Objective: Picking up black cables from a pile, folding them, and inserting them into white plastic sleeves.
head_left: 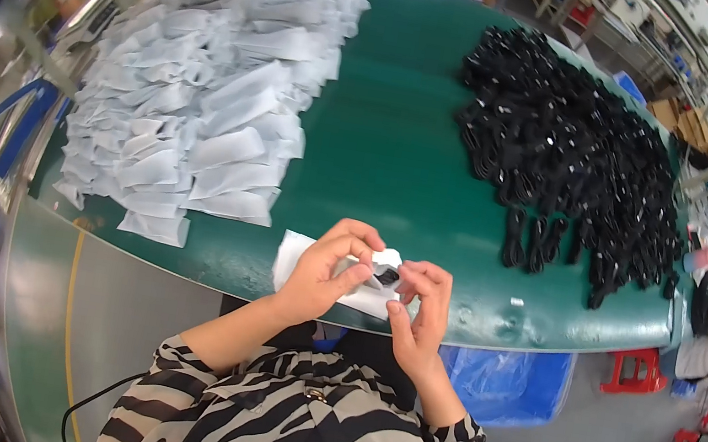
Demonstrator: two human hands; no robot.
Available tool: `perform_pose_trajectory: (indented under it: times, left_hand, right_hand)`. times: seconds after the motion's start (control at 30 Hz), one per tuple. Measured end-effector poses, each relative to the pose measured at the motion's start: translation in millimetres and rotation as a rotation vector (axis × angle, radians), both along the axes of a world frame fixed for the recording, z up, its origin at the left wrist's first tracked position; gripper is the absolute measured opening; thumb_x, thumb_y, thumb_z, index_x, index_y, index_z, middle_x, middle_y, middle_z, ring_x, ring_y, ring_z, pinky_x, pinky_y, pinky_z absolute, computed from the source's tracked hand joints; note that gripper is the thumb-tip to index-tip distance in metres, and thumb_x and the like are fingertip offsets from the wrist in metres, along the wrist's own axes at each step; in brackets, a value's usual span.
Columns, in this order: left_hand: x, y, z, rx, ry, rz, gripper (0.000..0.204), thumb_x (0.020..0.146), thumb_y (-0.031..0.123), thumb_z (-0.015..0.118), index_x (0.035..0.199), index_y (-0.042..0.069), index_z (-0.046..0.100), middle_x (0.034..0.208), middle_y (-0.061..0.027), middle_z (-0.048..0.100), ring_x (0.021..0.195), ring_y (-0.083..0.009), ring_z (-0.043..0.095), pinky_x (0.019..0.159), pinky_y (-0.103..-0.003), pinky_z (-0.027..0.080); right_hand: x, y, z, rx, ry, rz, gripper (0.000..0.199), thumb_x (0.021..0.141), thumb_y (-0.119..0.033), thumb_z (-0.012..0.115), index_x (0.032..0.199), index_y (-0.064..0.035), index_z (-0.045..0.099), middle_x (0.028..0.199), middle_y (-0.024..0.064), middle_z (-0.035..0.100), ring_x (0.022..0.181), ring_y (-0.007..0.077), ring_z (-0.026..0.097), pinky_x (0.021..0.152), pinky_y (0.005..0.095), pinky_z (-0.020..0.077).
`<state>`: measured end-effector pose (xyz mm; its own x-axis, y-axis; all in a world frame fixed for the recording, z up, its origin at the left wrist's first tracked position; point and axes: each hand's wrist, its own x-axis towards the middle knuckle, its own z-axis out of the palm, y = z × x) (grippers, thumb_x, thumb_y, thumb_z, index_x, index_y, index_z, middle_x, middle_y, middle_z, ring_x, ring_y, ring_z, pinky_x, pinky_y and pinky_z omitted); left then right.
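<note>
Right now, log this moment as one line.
left hand: holds white pouch | right hand: at pouch mouth with small black part | pouch pile left | black cable pile right

A broad green-topped work table (385,143) carries a heap of flat white translucent plastic pouches (208,87) on its left and a mound of black coiled cables (571,135) on its right, well apart. At the near edge, between them, the left hand (322,276) and right hand (422,320) meet over a single white pouch (298,254). A blue plastic bag (500,383) sits below the table, with a red plastic stool (634,369) to its right.
</note>
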<state>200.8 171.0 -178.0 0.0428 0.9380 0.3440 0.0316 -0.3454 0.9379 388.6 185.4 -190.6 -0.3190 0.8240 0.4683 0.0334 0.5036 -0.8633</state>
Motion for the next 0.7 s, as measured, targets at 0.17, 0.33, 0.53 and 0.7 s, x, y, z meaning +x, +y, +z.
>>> perform_pose_trajectory:
  times: [0.17,0.33,0.53,0.7]
  left_hand:
    - [-7.0,7.0,10.1,-0.030,-0.282,-0.080,0.010,0.099,0.012,0.060,0.096,0.004,0.056,0.128,-0.0132,0.050,0.118,-0.0239,0.052,0.101,-0.040,0.043]
    - [-44.0,-10.5,36.6,-0.283,0.279,0.085,0.034,0.093,0.019,0.070,0.121,0.004,0.057,0.126,-0.0146,0.058,0.115,-0.0221,0.058,0.096,-0.037,0.047]
    - [-161.3,-6.4,24.4,0.113,0.942,0.639,0.044,0.087,0.014,0.072,0.127,0.005,0.056,0.123,-0.0175,0.061,0.116,-0.0393,0.057,0.095,-0.042,0.046]
    - [-224.6,29.3,4.7,0.076,1.121,0.610,0.049,0.087,0.016,0.070,0.132,0.007,0.054,0.137,-0.0174,0.053,0.133,-0.0380,0.047,0.107,-0.050,0.039]
  right_hand:
    - [-24.8,10.6,2.7,0.197,-0.184,0.009,0.020,0.085,0.000,0.072,0.103,-0.0016,0.064,0.105,0.0152,0.059,0.084,0.0234,0.061,0.068,0.0340,0.0494]
    - [-60.1,32.1,16.2,-0.078,0.140,0.136,0.006,0.093,0.002,0.065,0.097,0.0021,0.061,0.100,0.0127,0.060,0.072,0.0159,0.064,0.060,0.0273,0.0511]
    - [-154.5,115.8,36.7,0.007,-0.014,0.286,0.012,0.099,0.000,0.055,0.110,0.0007,0.060,0.101,0.0078,0.060,0.069,0.0101,0.060,0.062,0.0249,0.0500]
    - [-256.5,192.3,20.8,0.516,-0.126,0.113,0.030,0.090,0.000,0.063,0.119,-0.0018,0.061,0.112,0.0162,0.065,0.074,0.0300,0.065,0.069,0.0371,0.0538]
